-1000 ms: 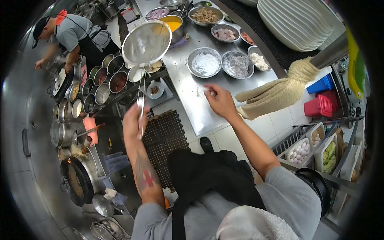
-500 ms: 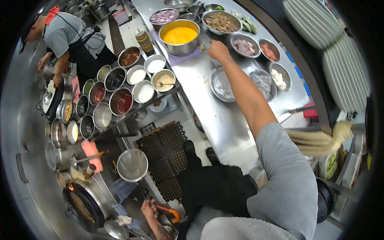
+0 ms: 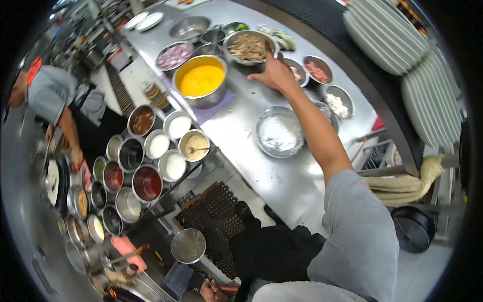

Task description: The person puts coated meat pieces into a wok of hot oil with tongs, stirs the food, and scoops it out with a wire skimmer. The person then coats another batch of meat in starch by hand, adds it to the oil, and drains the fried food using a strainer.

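Head view: a person's right hand (image 3: 275, 72) spreads open at the rim of a metal bowl (image 3: 245, 62) of brown strips on the worktop (image 3: 282, 186). The left hand (image 3: 213, 292) grips a mesh strainer (image 3: 188, 246), well apart from it.

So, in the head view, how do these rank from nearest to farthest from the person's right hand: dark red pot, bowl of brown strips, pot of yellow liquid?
1. Bowl of brown strips: right beside the right hand.
2. Pot of yellow liquid: to its left, same table.
3. Dark red pot: farther left, among other pots.
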Demonstrator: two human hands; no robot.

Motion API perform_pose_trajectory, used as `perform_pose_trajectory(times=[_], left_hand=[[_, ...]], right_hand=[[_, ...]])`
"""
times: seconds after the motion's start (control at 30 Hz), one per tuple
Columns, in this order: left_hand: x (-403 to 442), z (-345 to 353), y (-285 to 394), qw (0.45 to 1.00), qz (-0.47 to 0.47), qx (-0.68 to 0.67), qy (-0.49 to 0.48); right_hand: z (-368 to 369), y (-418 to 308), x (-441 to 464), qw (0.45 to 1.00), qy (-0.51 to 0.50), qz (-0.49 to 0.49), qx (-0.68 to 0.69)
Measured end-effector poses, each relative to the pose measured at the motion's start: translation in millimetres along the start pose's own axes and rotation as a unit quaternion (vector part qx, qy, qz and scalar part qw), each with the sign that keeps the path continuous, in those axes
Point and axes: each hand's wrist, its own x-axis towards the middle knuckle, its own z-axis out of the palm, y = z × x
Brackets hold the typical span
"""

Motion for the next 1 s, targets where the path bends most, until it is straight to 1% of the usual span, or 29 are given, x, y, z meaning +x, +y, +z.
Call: perform_pose_trajectory(times=[0.03, 0.07, 0.1, 0.13, 0.17, 0.2, 0.23, 0.27, 0.3, 0.33, 0.37, 0.43, 0.47, 0.5, 0.57, 0.6, 0.63, 0.67, 0.73, 0.77, 0.8, 0.83, 0.9, 0.93, 0.97, 1.0], left_hand=[[7, 6, -2, 1.000, 0.005, 0.010, -0.012], [15, 2, -11, 0.999, -0.013, -0.023, -0.040], [22, -5, -18, 0.996, -0.032, -0.057, -0.062], [38, -4, -18, 0.985, -0.127, -0.112, -0.038], [30, -1, -18, 0.985, -0.125, -0.114, -0.037], [8, 8, -13, 0.992, -0.068, -0.093, -0.049], [-7, 15, -15, 0.996, -0.011, -0.073, -0.060], [-12, 19, -22, 0.995, -0.012, -0.080, -0.053], [-14, 20, -26, 0.994, -0.033, -0.099, -0.043], [-17, 18, -29, 0.991, -0.054, -0.117, -0.033], [-18, 13, -37, 0.991, -0.054, -0.122, -0.024], [-8, -6, -60, 0.994, -0.037, -0.082, -0.062], [1, -25, -74, 0.978, -0.079, -0.142, -0.127], [3, -28, -88, 0.979, -0.072, -0.149, -0.119], [-5, -37, -116, 0.998, 0.037, -0.052, 0.019], [-36, -20, -115, 0.992, 0.061, -0.100, 0.049], [-66, -7, -104, 0.995, 0.067, -0.064, 0.032], [-98, -8, -109, 0.996, 0.068, -0.039, 0.031], [-113, -8, -152, 0.981, 0.144, -0.123, 0.050], [-114, -20, -171, 0.976, 0.163, -0.146, 0.006], [-131, -16, -170, 0.957, 0.168, -0.237, 0.022], [-144, -22, -179, 0.937, 0.192, -0.291, -0.014], [-175, -38, -166, 0.916, 0.221, -0.334, 0.017], [-182, -56, -168, 0.903, 0.234, -0.358, 0.047], [-185, -77, -164, 0.894, 0.244, -0.371, 0.066], [-187, -102, -154, 0.884, 0.255, -0.377, 0.106]], right_hand=[[1, 29, -4, 0.999, 0.043, 0.023, -0.016], [2, 59, -8, 0.995, 0.086, 0.048, -0.029], [11, 106, -2, 0.990, 0.106, 0.088, -0.019], [18, 152, 4, 0.984, 0.128, 0.127, -0.007], [18, 192, 9, 0.969, 0.105, 0.218, 0.056], [22, 237, 9, 0.974, 0.041, 0.213, -0.068], [23, 265, 6, 0.967, 0.011, 0.234, -0.094], [22, 281, 5, 0.963, -0.006, 0.251, -0.099], [24, 295, 11, 0.962, -0.014, 0.256, -0.097], [24, 303, 10, 0.962, -0.017, 0.255, -0.093], [27, 308, 14, 0.964, -0.018, 0.249, -0.087], [29, 312, 19, 0.969, -0.017, 0.235, -0.078], [27, 315, 17, 0.970, -0.014, 0.231, -0.071], [26, 316, 13, 0.971, -0.011, 0.227, -0.071], [26, 317, 1, 0.974, -0.004, 0.217, -0.058], [25, 319, -3, 0.976, 0.005, 0.210, -0.056], [27, 313, -6, 0.979, 0.010, 0.195, -0.050], [31, 309, -9, 0.983, 0.016, 0.177, -0.039], [37, 300, -9, 0.991, 0.031, 0.133, -0.006], [39, 298, -5, 0.992, 0.042, 0.116, 0.014], [44, 288, 0, 0.992, 0.055, 0.101, 0.045], [48, 278, 9, 0.989, 0.072, 0.097, 0.086], [44, 234, 16, 0.968, 0.102, 0.103, 0.206], [35, 206, 9, 0.942, 0.116, 0.125, 0.290], [26, 181, -8, 0.901, 0.134, 0.156, 0.382], [16, 152, -28, 0.863, 0.143, 0.177, 0.451]])
